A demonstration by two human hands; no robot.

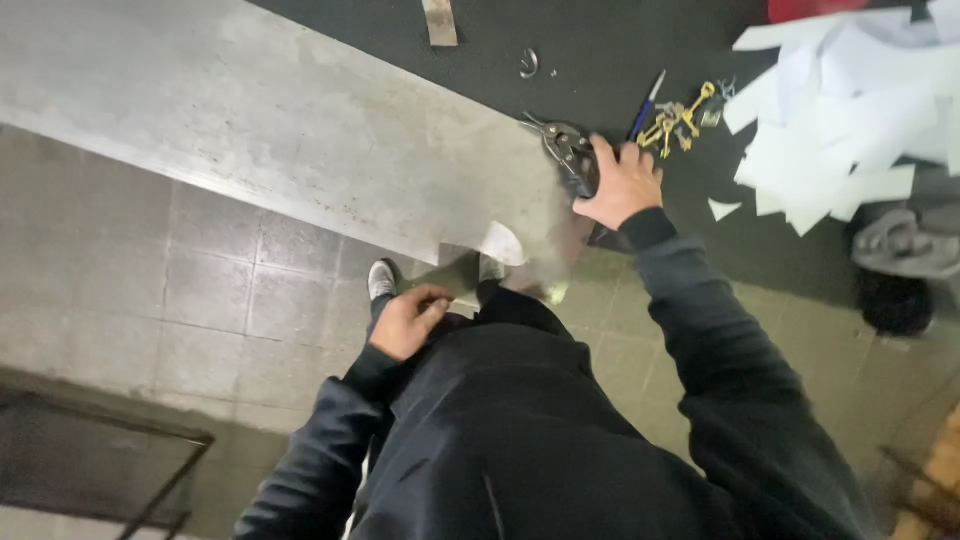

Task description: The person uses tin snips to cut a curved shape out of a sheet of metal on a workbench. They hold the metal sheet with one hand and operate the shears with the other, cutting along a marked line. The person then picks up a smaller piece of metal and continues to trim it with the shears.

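**Supervisor:** Report hand status.

**Operator:** I read the right hand (622, 183) as closed over the handles of a pair of tin snips (572, 155). The snips lie at the near edge of the sheet metal (250, 120), blades pointing up and to the left. The left hand (408, 320) is down at thigh level, fingers curled in against the dark trousers. I cannot tell whether it holds anything.

**Supervisor:** Location of the sheet?

**Operator:** It lies flat on the dark worktable (620, 50) and overhangs the table edge toward me. Its near right corner sits just below the snips, above my two shoes (382, 278) on the tiled floor (200, 290).

**Supervisor:** Items around the right hand?

**Operator:** Just beyond the knuckles I see a blue pen (648, 103) and a bunch of brass and silver keys (682, 118). A small metal ring (528, 63) lies farther up the table, near a narrow metal strip (439, 22) at the top edge. To the right, a pile of white paper offcuts (850, 110) covers the table corner, with a grey cloth (905, 245) below it. A black metal frame (150, 450) stands on the floor at lower left.
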